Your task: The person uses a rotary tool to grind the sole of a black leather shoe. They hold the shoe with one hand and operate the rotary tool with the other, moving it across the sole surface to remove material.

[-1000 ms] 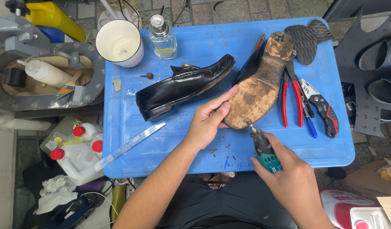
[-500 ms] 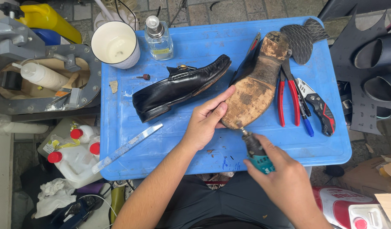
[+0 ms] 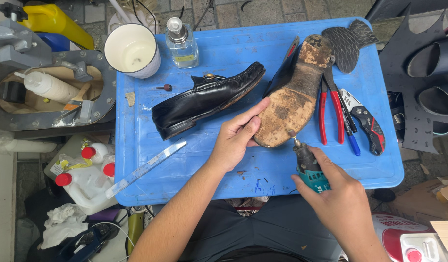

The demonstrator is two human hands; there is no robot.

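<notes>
Right hand (image 3: 343,201): clenched around a teal and black rotary tool (image 3: 309,167), held just above the near edge of the blue table (image 3: 243,174). The tool's bit meets the toe edge of the upturned shoe (image 3: 294,99).

Left hand (image 3: 236,138): grasping that shoe at the toe, thumb against the near edge of the sole, fingers laid along its left side. The shoe lies sole up on the table, toe toward the person, heel away; the sole is worn, brown and rough.

Left of the hand, a metal ruler (image 3: 146,168) lies slanted, its end past the table's left edge. Dust and dark scraps sit on the table between the two hands.

Mid-table: a black loafer (image 3: 204,99) stands upright on its sole, left of the upturned shoe and apart from it. A small grinding bit (image 3: 164,88) lies near its heel. Right of the upturned shoe lie red pliers (image 3: 329,114), a blue pen (image 3: 350,131) and a black and red folding knife (image 3: 367,121), side by side.

Far edge: a white cup (image 3: 131,51) and a glass bottle (image 3: 181,43) at the left corner; black patterned rubber pieces (image 3: 347,41) just beyond the heel of the upturned shoe.

Off the table, left: white bottles with red caps (image 3: 85,177) below, a yellow jug (image 3: 54,22) beyond.
</notes>
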